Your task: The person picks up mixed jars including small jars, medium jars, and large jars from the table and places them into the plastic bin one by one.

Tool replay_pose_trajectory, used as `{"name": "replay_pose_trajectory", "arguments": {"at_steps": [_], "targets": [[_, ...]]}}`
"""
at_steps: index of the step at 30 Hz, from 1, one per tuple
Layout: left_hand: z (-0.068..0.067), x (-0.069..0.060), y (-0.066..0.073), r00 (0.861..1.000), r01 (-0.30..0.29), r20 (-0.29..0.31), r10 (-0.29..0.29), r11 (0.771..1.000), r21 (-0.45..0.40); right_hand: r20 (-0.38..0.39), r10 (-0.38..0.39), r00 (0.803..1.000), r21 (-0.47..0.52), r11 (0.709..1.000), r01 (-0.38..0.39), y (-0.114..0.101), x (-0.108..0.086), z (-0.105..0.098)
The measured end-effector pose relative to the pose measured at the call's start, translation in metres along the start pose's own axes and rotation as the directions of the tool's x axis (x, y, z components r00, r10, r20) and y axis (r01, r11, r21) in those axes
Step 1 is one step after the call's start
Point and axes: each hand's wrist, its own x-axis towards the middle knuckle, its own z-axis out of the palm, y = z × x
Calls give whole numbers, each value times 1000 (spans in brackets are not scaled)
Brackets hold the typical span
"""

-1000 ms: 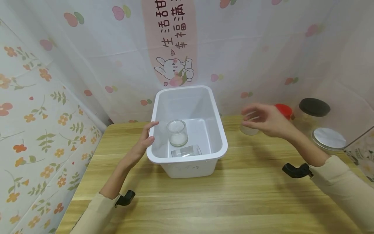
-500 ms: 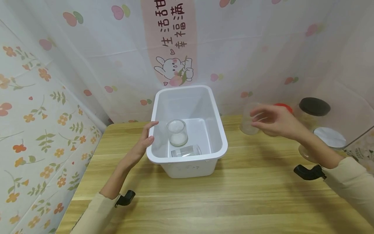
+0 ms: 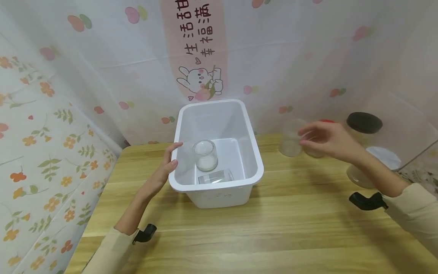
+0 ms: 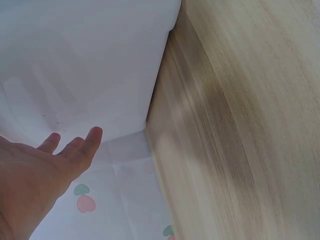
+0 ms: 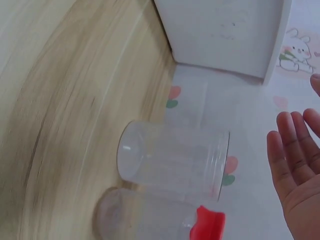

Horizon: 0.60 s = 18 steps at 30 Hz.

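Observation:
My left hand [image 3: 161, 171] rests at the left rim of a white plastic tub [image 3: 219, 196], thumb and index finger at its edge. Several fingers [image 4: 89, 145] extend along the tub's outer wall in the left wrist view. Inside the tub, a small glass jar [image 3: 206, 161] stands upright and a clear glass vessel [image 3: 215, 177] lies on its side. My right hand [image 3: 328, 140] hovers with loosely bent fingers, holding nothing. Beside it stand a clear lidless jar [image 3: 290, 142] and a clear jar with a red lid [image 5: 207, 225], partly hidden by the hand in the head view.
Farther right stand a jar with a black lid [image 3: 364, 122] and a squat jar with a silvery lid [image 3: 384, 156], partly behind my right forearm. A patterned curtain [image 3: 273, 68] hangs behind the wooden table [image 3: 273, 228].
My right hand has moved right, away from the lidless jar, which now shows fully, and over towards the red-lidded jar. My left hand has stayed at the tub's rim. The head view has shifted slightly.

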Motion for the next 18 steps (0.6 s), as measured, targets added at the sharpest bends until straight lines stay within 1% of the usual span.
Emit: {"name": "replay_pose_trajectory", "arguments": {"at_steps": [5,7,11,13,15,18], "targets": [[0,-2,0,1000,-7,0,7,1000,5,-87,40,995,-55,997,-45,10,-8,-6],[0,-2,-1,1000,-13,0,13,1000,5,-125,50,991,-61,996,-58,11,-12,-9],[0,-1,-2,1000,-19,-2,19,1000,0,-174,83,981,-49,994,-93,15,-21,-18],[0,0,-1,1000,-20,-1,20,1000,0,-187,113,976,-43,992,-122,15,-26,-23],[-1,0,-1,1000,-16,0,16,1000,-1,-189,128,974,-25,991,-135,18,-30,-29],[-1,-1,-1,1000,-9,0,9,1000,1,-176,123,977,1,992,-125,22,-34,-37]]}}
